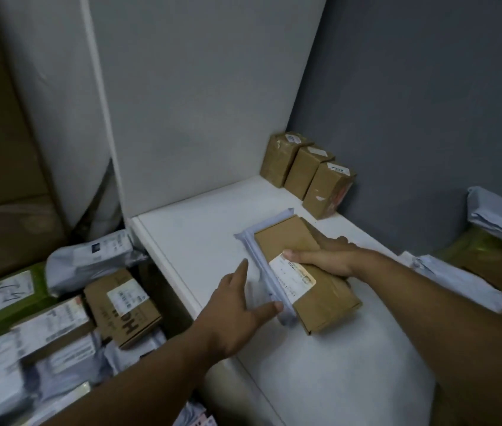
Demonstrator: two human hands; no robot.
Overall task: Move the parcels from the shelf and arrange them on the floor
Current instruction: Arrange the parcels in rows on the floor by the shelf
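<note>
brown parcel (286, 238) under right hand (329, 257)

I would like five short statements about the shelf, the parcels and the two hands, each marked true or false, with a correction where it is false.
1. The three brown boxes stand in a row at the back corner of the shelf. True.
2. The right hand holds a green box. False: it grips a brown parcel with a white label.
3. The left hand is a fist, away from everything. False: its fingers are straight and touch the pale mailer under the brown parcel.
4. A pile of parcels lies lower down, left of the shelf. True.
5. The shelf surface is black. False: it is white.
</note>
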